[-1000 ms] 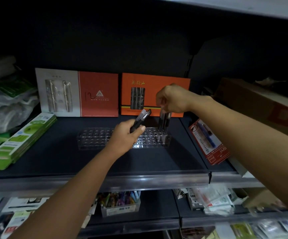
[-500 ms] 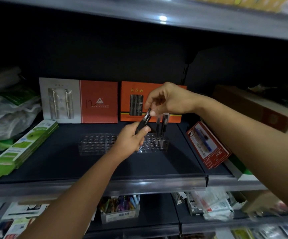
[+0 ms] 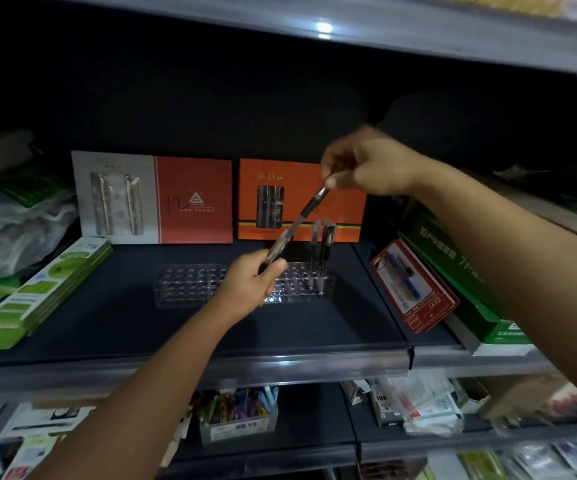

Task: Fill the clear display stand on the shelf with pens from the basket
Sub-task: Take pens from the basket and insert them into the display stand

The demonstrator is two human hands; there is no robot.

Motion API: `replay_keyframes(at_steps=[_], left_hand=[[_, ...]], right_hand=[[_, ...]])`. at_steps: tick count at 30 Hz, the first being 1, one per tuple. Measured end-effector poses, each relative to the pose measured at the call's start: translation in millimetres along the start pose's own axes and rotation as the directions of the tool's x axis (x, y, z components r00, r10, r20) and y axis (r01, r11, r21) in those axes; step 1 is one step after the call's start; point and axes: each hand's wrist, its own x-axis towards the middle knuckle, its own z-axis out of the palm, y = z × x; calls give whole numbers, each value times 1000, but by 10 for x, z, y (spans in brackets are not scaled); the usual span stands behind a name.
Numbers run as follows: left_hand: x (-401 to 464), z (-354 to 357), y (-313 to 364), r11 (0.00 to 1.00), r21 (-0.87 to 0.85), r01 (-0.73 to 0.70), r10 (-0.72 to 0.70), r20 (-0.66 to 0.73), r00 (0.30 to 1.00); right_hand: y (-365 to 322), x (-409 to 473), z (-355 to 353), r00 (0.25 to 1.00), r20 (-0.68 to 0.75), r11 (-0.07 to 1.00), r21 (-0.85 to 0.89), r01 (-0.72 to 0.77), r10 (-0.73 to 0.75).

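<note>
While only the head view is on hand, it shows plainly enough where the job stands. On the dark shelf (image 3: 314,327) sits the clear display stand (image 3: 190,284), a low block drilled with many holes, and nearly all of those holes show bare. At its right end two or three pens (image 3: 325,247) stand upright in their sockets; blur keeps the exact count uncertain. Above the stand, one pen (image 3: 297,221) is held slantwise between both hands. The left hand (image 3: 249,284) has its fingers curled round the lower end, and it may be gripping more pens in the same fist, though that part is too dark to tell. The right hand (image 3: 366,168) pinches the upper, metal-tipped end between thumb and fingertips. That pen touches no hole yet, hanging just above the middle of the stand. The basket named in the task cannot be picked out with certainty. A small bin of coloured pens (image 3: 238,415) sits on the shelf below, but it looks like stock, not the supply. By my judgement the filling is barely begun: a few sockets taken at the right end, this pen waiting to be seated, and the whole left and middle of the stand left to fill.
</note>
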Motion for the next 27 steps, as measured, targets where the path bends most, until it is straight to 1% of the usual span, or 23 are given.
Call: replay_keyframes(at_steps=[3, 6, 11, 15, 27], left_hand=[[-17, -36, -89, 1000, 27, 15, -15, -12, 1000], [-33, -71, -143, 997, 72, 31, -29, -23, 999], [-45, -114, -191, 996, 79, 52, -49, -38, 998], [-49, -128, -211, 995, 86, 60, -56, -46, 997], [-25, -90, -256, 989, 142, 35, -27, -55, 998]], right_hand=[[49, 15, -34, 999, -25, 999, -25, -43, 43], [77, 30, 8, 998, -7, 994, -88, -66, 65], [96, 78, 157, 999, 28, 974, -224, -37, 44], [98, 102, 244, 997, 69, 958, -288, -5, 26], [132, 120, 283, 996, 90, 916, -400, 22, 16]])
